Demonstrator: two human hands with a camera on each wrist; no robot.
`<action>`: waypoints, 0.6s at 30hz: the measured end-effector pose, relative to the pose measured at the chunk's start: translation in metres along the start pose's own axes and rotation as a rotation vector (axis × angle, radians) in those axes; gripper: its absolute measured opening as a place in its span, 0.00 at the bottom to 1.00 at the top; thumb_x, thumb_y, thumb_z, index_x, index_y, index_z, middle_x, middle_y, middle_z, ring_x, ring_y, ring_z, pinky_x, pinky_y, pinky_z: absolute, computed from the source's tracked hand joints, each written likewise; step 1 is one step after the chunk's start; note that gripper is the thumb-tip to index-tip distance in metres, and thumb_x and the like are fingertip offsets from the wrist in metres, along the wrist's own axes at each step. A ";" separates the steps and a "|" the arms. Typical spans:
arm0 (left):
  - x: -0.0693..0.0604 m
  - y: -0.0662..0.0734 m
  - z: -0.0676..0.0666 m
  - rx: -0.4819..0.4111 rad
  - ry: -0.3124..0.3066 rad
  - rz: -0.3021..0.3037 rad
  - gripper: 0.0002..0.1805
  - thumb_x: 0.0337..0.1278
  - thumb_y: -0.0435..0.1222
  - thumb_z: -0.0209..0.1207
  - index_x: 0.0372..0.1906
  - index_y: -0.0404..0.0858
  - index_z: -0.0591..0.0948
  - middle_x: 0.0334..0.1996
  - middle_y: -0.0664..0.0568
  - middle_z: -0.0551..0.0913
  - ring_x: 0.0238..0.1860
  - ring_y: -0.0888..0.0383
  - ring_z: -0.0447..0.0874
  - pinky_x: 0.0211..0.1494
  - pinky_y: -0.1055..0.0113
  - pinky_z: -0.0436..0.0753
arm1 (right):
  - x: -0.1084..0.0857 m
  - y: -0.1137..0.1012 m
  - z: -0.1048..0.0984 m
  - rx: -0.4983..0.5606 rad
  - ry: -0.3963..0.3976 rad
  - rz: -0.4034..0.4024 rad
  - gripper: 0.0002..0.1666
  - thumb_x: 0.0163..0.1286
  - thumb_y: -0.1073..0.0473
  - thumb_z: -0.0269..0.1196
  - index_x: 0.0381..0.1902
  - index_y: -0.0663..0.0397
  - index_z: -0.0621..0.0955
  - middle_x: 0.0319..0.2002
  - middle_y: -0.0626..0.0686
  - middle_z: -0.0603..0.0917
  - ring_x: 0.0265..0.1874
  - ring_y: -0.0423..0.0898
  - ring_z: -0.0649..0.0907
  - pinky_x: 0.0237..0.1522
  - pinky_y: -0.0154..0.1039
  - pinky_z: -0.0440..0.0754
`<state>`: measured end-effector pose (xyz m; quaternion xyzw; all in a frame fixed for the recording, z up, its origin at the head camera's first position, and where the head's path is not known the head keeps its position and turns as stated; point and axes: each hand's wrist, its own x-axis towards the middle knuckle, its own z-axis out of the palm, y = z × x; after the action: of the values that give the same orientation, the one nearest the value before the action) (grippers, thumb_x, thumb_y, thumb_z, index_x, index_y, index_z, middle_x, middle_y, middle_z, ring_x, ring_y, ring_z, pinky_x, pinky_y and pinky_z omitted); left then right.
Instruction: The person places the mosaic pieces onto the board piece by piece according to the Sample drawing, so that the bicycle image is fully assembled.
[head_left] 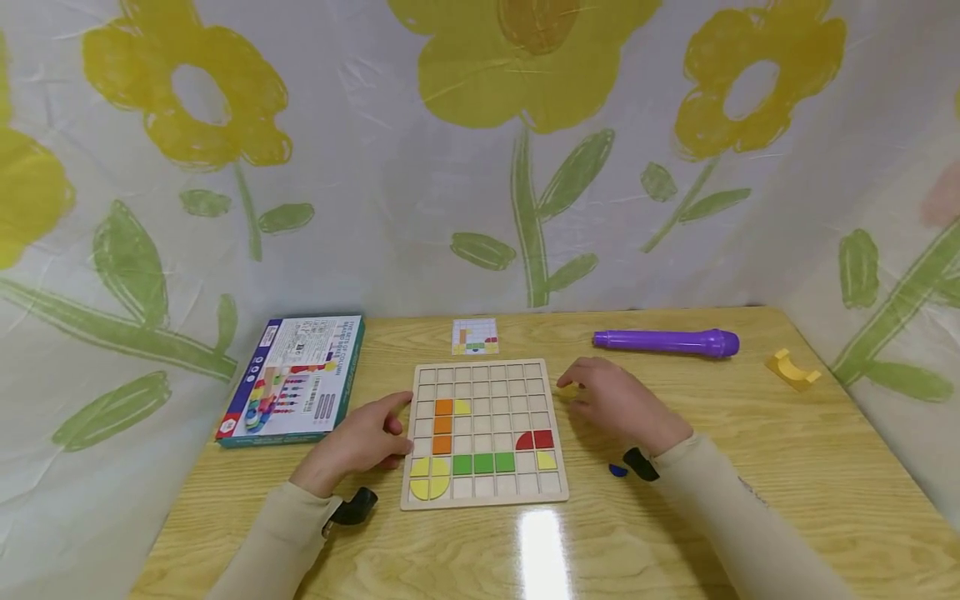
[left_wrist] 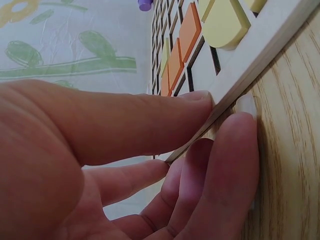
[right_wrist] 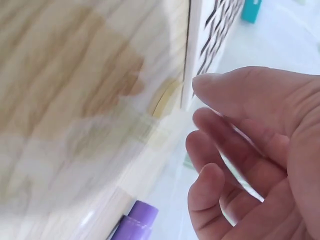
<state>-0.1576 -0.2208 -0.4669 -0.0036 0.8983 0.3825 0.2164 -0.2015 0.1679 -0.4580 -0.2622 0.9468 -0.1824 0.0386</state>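
A square wooden grid board [head_left: 483,433] lies on the table with orange squares [head_left: 443,423], green squares [head_left: 483,462], red pieces [head_left: 534,439] and yellow quarter-circle pieces [head_left: 430,477] in its cells. At its left edge is my left hand [head_left: 367,435]; in the left wrist view the thumb touches the board's rim and the other fingers bend loosely beside it. My right hand [head_left: 618,404] hovers off the right edge, fingers slightly bent and apart. Below them a yellow curved piece [right_wrist: 166,97] lies on the table beside the board, partly hidden by the hand in the head view.
Behind the board lies a small pattern card [head_left: 475,337]. A boxed game [head_left: 292,379] is at the left, a purple toy microphone [head_left: 667,342] at the back right, and a yellow arch-cut block [head_left: 792,370] farther right. A small blue piece [head_left: 618,471] lies near my right wrist.
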 end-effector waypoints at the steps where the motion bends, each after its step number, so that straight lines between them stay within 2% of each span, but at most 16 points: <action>1: 0.000 0.000 0.000 -0.003 -0.002 0.000 0.43 0.66 0.31 0.71 0.83 0.41 0.67 0.43 0.45 0.77 0.32 0.54 0.82 0.36 0.64 0.86 | 0.001 0.002 -0.001 0.001 -0.011 0.000 0.17 0.71 0.64 0.74 0.56 0.55 0.88 0.57 0.54 0.89 0.61 0.56 0.86 0.67 0.56 0.84; 5: 0.001 0.000 0.001 -0.006 0.001 0.002 0.43 0.65 0.31 0.71 0.83 0.40 0.67 0.43 0.45 0.77 0.32 0.54 0.81 0.36 0.63 0.87 | 0.006 0.007 -0.001 -0.004 -0.029 -0.034 0.17 0.69 0.67 0.74 0.55 0.54 0.89 0.57 0.53 0.89 0.64 0.57 0.84 0.71 0.57 0.81; 12: 0.000 0.001 0.001 -0.008 0.004 -0.007 0.43 0.65 0.30 0.71 0.83 0.40 0.67 0.42 0.45 0.77 0.32 0.54 0.82 0.36 0.64 0.87 | 0.011 0.016 0.003 -0.022 -0.017 -0.115 0.19 0.67 0.73 0.70 0.52 0.51 0.90 0.54 0.50 0.90 0.62 0.56 0.85 0.70 0.57 0.81; 18: -0.001 0.001 0.001 -0.013 0.007 -0.012 0.43 0.65 0.30 0.71 0.83 0.41 0.67 0.42 0.45 0.77 0.32 0.54 0.82 0.36 0.64 0.87 | 0.015 0.020 0.006 -0.039 -0.019 -0.119 0.19 0.72 0.73 0.66 0.52 0.48 0.91 0.55 0.49 0.90 0.61 0.54 0.86 0.70 0.55 0.82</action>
<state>-0.1569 -0.2193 -0.4663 -0.0119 0.8964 0.3870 0.2156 -0.2226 0.1741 -0.4703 -0.3205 0.9325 -0.1635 0.0318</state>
